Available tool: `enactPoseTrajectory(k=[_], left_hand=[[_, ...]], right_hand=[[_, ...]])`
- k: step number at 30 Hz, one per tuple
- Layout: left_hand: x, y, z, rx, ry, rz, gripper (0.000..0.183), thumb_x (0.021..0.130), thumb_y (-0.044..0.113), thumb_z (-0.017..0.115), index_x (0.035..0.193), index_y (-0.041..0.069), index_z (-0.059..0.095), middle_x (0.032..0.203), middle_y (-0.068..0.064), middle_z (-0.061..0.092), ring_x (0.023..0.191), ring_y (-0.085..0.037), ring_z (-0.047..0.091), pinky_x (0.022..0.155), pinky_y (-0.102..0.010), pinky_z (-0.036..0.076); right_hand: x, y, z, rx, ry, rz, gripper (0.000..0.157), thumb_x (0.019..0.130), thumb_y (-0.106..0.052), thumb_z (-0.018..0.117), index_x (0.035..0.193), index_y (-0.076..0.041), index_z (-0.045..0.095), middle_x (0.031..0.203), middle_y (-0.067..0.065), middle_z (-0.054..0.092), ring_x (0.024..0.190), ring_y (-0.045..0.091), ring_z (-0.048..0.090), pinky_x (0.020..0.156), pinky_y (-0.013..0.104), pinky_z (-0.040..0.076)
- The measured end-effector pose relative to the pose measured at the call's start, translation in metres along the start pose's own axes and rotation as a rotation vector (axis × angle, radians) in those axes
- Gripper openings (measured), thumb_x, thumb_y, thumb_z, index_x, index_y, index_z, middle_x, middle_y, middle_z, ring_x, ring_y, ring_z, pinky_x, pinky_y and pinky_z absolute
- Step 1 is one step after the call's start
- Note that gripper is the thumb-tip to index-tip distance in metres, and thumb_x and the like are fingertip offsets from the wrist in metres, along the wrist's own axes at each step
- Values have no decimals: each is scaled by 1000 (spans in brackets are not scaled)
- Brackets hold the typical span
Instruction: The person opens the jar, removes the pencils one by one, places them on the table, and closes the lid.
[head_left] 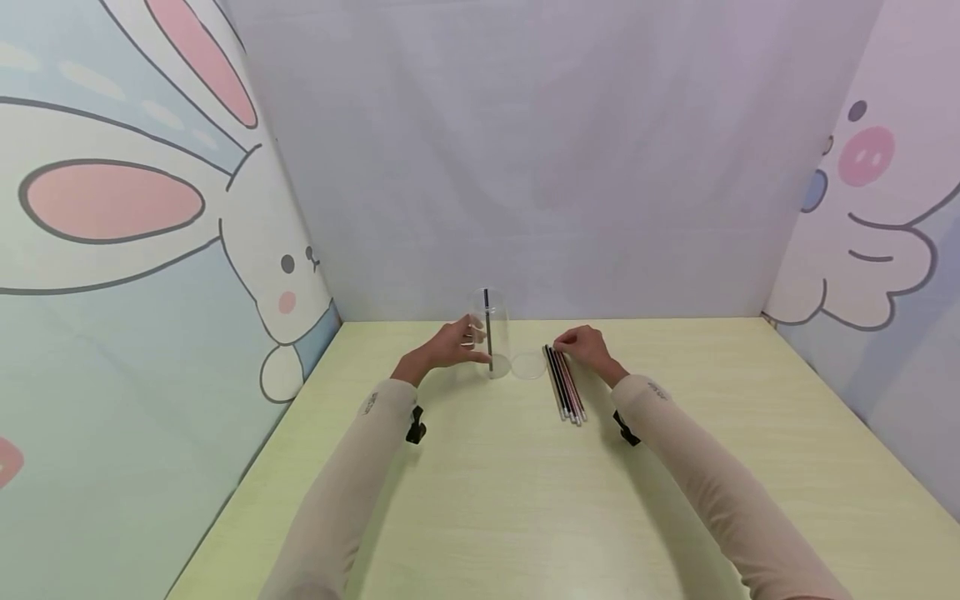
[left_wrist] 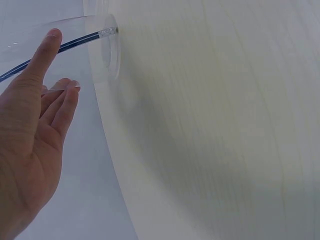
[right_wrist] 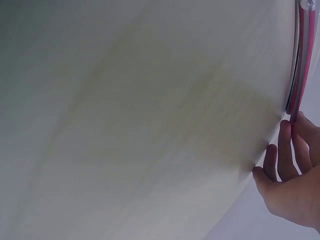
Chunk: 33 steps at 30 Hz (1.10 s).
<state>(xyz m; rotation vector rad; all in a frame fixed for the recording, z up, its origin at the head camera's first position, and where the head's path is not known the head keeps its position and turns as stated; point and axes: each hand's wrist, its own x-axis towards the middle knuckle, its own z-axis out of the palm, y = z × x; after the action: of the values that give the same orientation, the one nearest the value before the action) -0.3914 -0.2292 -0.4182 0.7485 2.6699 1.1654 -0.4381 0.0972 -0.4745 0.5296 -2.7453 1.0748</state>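
A clear cylindrical pencil holder (head_left: 501, 329) stands upright near the back of the table, with one dark pencil (head_left: 489, 329) inside. My left hand (head_left: 452, 343) holds the cylinder from its left side. In the left wrist view, the thumb lies along the near wall and the other fingers curl behind it. To the right, several black, reddish and pale pencils (head_left: 566, 387) lie side by side, their silvery ends towards me. My right hand (head_left: 587, 347) is at their far ends. Its thumb and fingertips pinch a pencil end (right_wrist: 294, 116) in the right wrist view.
A clear round lid (head_left: 528, 365) lies flat between the cylinder and the pencils. Behind the pale wooden table (head_left: 495, 500) rises a plain light curtain (head_left: 555, 167). Walls with cartoon animals flank both sides.
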Motion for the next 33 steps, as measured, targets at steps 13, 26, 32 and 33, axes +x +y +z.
enactPoseTrajectory(k=[13,26,32,33], left_hand=[[-3,0,-1,0,0,3,64,91,14,82,139,2,42,145,-22,57,134,-36,56,111,-40,51],[-2,1,-1,-2,0,2,62,91,14,83,137,2,43,143,-23,58,133,-35,58,111,-40,51],[-3,-1,-1,-12,0,5,62,91,14,83,137,2,43,144,-22,58,134,-35,57,112,-40,50],[-3,-1,-1,-12,0,6,62,91,14,83,137,2,42,144,-22,58,134,-35,57,112,-40,50]], right_hand=[[-6,-9,2,-28,5,-27,19,96,-14,77,104,3,79,101,17,78,100,37,72,94,53,57],[-8,-10,3,-53,32,13,19,96,-17,77,102,1,81,98,16,78,92,35,72,84,51,60],[-8,-11,2,-63,35,12,20,96,-18,77,103,1,81,99,15,79,94,35,72,85,51,60],[-8,-11,2,-61,34,12,20,96,-18,77,103,1,81,99,15,78,95,35,72,85,51,60]])
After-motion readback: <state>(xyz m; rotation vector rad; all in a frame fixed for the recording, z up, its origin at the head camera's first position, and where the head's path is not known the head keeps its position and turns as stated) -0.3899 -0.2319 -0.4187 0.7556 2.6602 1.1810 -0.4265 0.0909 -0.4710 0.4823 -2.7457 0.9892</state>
